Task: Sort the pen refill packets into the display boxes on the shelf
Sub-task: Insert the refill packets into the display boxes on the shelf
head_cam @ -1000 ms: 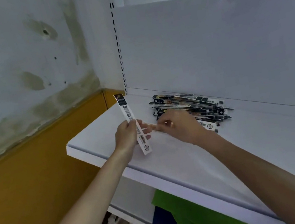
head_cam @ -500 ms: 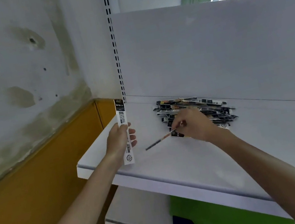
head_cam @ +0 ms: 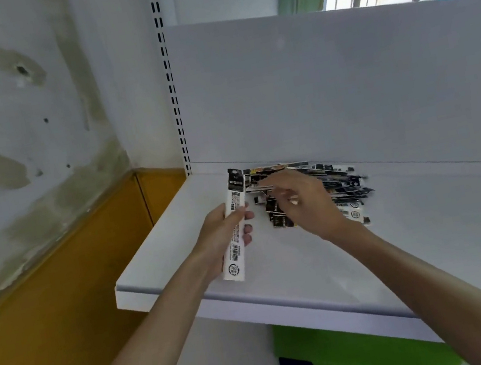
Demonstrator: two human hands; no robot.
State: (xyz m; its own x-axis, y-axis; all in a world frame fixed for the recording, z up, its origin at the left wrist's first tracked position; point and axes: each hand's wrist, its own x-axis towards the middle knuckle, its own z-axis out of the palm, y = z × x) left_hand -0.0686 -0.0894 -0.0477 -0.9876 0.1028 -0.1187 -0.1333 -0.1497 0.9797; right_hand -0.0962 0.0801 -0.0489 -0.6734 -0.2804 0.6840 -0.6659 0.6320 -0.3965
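Observation:
A long white pen refill packet (head_cam: 235, 227) with a black top and barcodes stands nearly upright in my left hand (head_cam: 218, 240), which grips it around its middle above the white shelf (head_cam: 296, 272). A loose pile of black and white refill packets (head_cam: 345, 191) lies against the shelf's back panel. My right hand (head_cam: 308, 202) hovers over the pile's left end with its fingers curled. It pinches a thin pen refill (head_cam: 293, 201), most of which is hidden under the hand. No display box is in view.
The shelf's back panel (head_cam: 345, 93) rises behind the pile, with a slotted upright (head_cam: 169, 76) at its left. A stained wall with yellow lower panelling (head_cam: 57, 279) stands to the left. Green and dark blue things (head_cam: 343, 354) sit below the shelf.
My right hand has moved from the open shelf back over the pile's left end with the thin refill. My left hand has brought the white packet right, close to the pile.

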